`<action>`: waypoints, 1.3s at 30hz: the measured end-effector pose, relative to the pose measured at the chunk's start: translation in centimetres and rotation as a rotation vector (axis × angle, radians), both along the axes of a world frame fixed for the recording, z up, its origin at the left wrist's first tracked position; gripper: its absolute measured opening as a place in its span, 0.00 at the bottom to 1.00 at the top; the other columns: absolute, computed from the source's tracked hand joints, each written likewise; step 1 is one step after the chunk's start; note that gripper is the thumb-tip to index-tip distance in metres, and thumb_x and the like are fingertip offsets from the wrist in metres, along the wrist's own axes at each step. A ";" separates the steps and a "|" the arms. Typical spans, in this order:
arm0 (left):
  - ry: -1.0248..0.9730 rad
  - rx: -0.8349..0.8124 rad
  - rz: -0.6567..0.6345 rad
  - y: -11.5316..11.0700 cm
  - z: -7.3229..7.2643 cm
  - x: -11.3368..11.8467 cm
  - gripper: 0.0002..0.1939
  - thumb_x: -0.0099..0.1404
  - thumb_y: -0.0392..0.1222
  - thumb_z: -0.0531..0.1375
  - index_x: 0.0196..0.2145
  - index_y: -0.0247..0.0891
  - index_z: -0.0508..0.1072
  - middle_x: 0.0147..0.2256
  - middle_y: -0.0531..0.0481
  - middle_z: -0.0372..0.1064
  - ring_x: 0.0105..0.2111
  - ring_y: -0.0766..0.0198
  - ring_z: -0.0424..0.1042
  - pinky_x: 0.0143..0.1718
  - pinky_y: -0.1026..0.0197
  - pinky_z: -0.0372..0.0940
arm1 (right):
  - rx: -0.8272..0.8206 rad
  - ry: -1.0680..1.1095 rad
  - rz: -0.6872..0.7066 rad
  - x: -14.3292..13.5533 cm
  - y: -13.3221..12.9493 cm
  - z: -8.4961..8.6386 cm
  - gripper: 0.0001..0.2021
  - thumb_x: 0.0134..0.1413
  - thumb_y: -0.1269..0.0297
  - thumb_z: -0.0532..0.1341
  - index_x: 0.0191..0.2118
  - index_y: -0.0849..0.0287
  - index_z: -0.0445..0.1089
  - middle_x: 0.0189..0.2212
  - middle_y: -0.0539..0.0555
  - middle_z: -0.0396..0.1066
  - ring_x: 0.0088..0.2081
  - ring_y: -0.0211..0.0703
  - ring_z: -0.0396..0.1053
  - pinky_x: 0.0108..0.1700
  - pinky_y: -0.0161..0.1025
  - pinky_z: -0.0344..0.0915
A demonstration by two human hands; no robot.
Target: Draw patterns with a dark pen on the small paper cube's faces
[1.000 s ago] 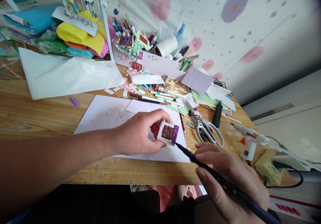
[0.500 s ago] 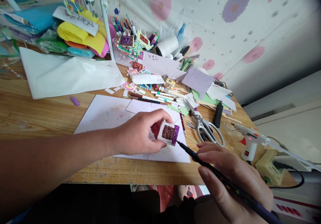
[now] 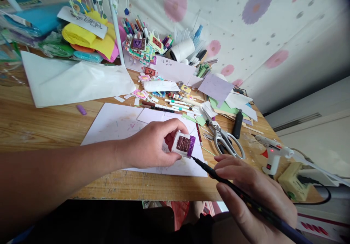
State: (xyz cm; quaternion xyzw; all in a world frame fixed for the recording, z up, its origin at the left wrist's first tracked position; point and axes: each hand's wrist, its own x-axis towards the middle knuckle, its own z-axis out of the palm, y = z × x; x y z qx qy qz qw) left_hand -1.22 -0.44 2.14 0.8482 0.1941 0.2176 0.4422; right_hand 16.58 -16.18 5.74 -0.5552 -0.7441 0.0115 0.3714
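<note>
Between thumb and fingers, my left hand (image 3: 153,145) holds a small white piece (image 3: 183,144) with a dark brown square and a purple strip along its right side. My right hand (image 3: 248,189) grips a black pen (image 3: 235,190) patterned with small coloured marks. The pen's tip touches or nearly touches the lower right corner of the piece, by the purple strip. Beneath my left hand lies a white paper sheet (image 3: 112,125) with faint coloured marks on it.
Right of the sheet lie scissors (image 3: 226,140), a black-handled tool (image 3: 237,124) and a white glue gun (image 3: 273,153) beside a power strip (image 3: 294,182). Markers (image 3: 180,105) and paper scraps lie behind my left hand. A purple cap (image 3: 81,109) is at the left.
The pen tip has moved slightly down and left, from the purple strip's right edge to the piece's lower corner. My left hand has barely moved.
</note>
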 end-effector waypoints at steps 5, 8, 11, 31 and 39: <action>-0.007 -0.009 -0.001 0.0 0.0 -0.1 0.18 0.51 0.35 0.61 0.42 0.38 0.65 0.35 0.52 0.71 0.32 0.64 0.70 0.33 0.63 0.65 | 0.009 -0.014 -0.004 0.1 -0.2 -0.1 0.08 0.49 0.72 0.63 0.38 0.57 0.70 0.30 0.54 0.76 0.36 0.48 0.77 0.39 0.41 0.76; -0.007 -0.019 0.000 0.0 -0.1 -0.1 0.19 0.51 0.35 0.61 0.42 0.38 0.65 0.35 0.52 0.71 0.31 0.64 0.70 0.33 0.63 0.65 | 0.008 -0.012 0.009 0.2 -0.2 -0.2 0.08 0.49 0.72 0.63 0.38 0.58 0.70 0.30 0.54 0.76 0.37 0.48 0.76 0.40 0.40 0.76; -0.008 -0.018 0.000 0.0 -0.2 -0.1 0.19 0.51 0.35 0.61 0.42 0.38 0.65 0.35 0.52 0.71 0.32 0.64 0.70 0.33 0.63 0.65 | 0.006 0.000 0.027 0.2 -0.2 -0.2 0.08 0.49 0.72 0.63 0.38 0.59 0.70 0.30 0.54 0.76 0.37 0.47 0.76 0.41 0.40 0.76; -0.019 -0.018 -0.004 -0.1 -0.2 -0.1 0.18 0.51 0.34 0.61 0.42 0.37 0.66 0.35 0.52 0.71 0.32 0.64 0.70 0.34 0.62 0.65 | 0.010 0.034 -0.078 0.0 -0.3 -0.4 0.09 0.50 0.73 0.63 0.39 0.58 0.70 0.32 0.54 0.76 0.39 0.45 0.76 0.43 0.37 0.74; -0.022 -0.022 -0.006 0.0 -0.2 -0.1 0.19 0.51 0.34 0.61 0.42 0.38 0.65 0.34 0.52 0.71 0.32 0.64 0.71 0.33 0.63 0.65 | -0.006 0.034 -0.039 0.0 -0.4 -0.2 0.08 0.51 0.73 0.62 0.38 0.58 0.70 0.32 0.53 0.75 0.39 0.44 0.76 0.45 0.37 0.73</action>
